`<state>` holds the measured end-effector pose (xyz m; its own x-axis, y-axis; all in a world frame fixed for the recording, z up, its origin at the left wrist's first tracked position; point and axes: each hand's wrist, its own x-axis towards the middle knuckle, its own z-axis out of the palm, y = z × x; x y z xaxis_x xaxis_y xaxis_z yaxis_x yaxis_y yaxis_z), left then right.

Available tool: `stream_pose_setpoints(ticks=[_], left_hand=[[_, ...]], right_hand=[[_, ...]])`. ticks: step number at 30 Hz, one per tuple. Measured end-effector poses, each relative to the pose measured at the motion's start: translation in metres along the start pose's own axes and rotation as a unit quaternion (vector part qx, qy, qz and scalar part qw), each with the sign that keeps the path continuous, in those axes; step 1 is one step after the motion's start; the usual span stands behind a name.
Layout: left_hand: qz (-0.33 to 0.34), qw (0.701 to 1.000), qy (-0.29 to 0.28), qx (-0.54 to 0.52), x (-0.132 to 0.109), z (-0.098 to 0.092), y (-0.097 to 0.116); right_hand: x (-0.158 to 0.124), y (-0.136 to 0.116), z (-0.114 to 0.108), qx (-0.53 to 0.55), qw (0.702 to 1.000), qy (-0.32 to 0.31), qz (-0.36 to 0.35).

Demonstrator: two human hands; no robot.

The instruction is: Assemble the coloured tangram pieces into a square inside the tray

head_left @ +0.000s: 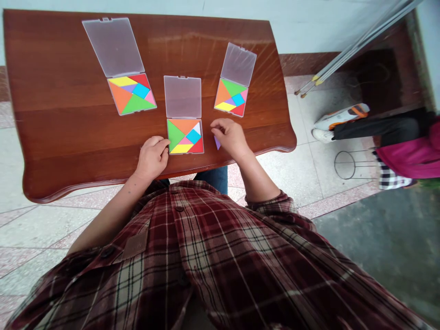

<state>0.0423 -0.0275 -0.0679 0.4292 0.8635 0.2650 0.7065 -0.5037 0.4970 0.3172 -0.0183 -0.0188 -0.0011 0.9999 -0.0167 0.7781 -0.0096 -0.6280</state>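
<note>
In the middle, near the table's front edge, lies an open tangram case (pixel 175 133) with green, orange, blue, pink, yellow and red pieces. A white gap (pixel 197 128) shows at its upper right. My left hand (pixel 152 157) rests on the table with curled fingers, its fingertips at the case's left edge; nothing shows in it. My right hand (pixel 231 137) is right of the case, thumb and fingers pinched together at a purple triangle (pixel 217 143), which shows partly below the fingertips.
Two more open cases with full sets of coloured pieces lie on the brown table (pixel 68 137), one at the back left (pixel 130 96), one at the right (pixel 232 98). Beyond the table's right end are crutches (pixel 316 79) and a person's leg (pixel 357 129).
</note>
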Motion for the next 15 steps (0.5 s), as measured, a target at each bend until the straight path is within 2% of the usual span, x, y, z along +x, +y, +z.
stream_pose_setpoints(ticks=[2,6,10,15], left_hand=[[-0.001,1.0,0.0,0.001,0.0,0.0,0.0],[-0.001,1.0,0.003,0.001,0.0,0.0,0.0],[0.003,1.0,0.006,0.003,0.0,0.0,-0.001],[-0.005,1.0,-0.001,-0.003,0.0,-0.001,-0.001]], right_hand=[[-0.001,0.013,-0.009,-0.027,0.999,0.014,0.024],[-0.009,0.026,-0.01,-0.094,0.993,-0.027,0.063],[-0.015,0.021,0.001,-0.149,0.983,-0.043,0.099],[-0.011,0.015,0.005,-0.142,0.98,-0.065,0.122]])
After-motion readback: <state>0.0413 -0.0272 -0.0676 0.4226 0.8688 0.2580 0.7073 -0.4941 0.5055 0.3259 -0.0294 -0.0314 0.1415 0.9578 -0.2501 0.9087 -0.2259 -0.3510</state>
